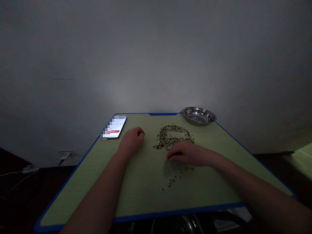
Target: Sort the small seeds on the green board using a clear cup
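Observation:
My left hand (133, 139) rests on the table, its fingers curled into a loose fist. What it holds, if anything, is hidden. My right hand (184, 152) is closed in a pinch at the near edge of a spread of small dark grains or seeds (173, 140). Whatever is between its fingertips is too small or too dim to make out. The grains form a rough ring around a bare patch. Below my right hand, a few loose grains (170, 182) trail toward me, beside a faint, pale smear that I cannot identify.
A shallow round metal bowl (200, 121) stands at the table's far right corner. At the far left lies a phone (119, 128) with a lit screen. The pale green table (143, 191) has a blue rim and meets a grey wall. A socket with a plug (65, 155) is low on the left.

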{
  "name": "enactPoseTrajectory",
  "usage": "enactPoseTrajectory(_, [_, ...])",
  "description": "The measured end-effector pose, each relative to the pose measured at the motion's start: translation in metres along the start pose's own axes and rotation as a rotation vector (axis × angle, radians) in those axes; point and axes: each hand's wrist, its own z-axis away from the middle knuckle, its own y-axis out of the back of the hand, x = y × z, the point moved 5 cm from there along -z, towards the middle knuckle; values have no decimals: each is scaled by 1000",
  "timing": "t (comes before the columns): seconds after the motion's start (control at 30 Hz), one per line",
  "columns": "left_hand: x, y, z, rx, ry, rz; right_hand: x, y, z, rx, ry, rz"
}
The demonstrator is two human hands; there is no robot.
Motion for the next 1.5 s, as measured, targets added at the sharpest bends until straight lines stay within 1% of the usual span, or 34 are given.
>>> enactPoseTrajectory(0.13, [0,0,0,-4,13,1,15,9,8,56,-91,28])
enactPoseTrajectory(0.3, [-1,0,-1,-4,22,-7,31,17,39,146,-266,45])
enactPoseTrajectory(0.43, [-1,-3,-1,-6,8,3,36,12,65,215,-419,68])
enactPoseTrajectory(0.53, [-2,-5,-2,-2,-4,14,31,1,70,220,-463,74])
enactPoseTrajectory(0.67, [-4,-5,-1,3,17,14,17,-9,55,193,-405,71])
enactPoseTrajectory(0.8, [-3,-3,1,-3,11,28,3,-9,29,143,-312,135])
enactPoseTrajectory(0.93, [-3,-4,1,-11,23,33,-14,-10,5,85,-171,176])
enactPoseTrajectory(1.07, [-2,-3,1,-8,12,23,-35,-16,-10,13,-1,217])
enactPoseTrajectory(1.17, [0,-1,2,-12,9,17,-48,-21,-13,-69,95,216])
enactPoseTrajectory(1.23, [1,-1,2,-15,12,10,-52,-21,-13,-98,114,230])
enactPoseTrajectory(1.37, [1,-1,2,-22,19,17,-50,-19,-6,-109,99,207])
enactPoseTrajectory(1.5, [-1,-2,2,-10,12,34,-37,-19,7,-99,52,130])
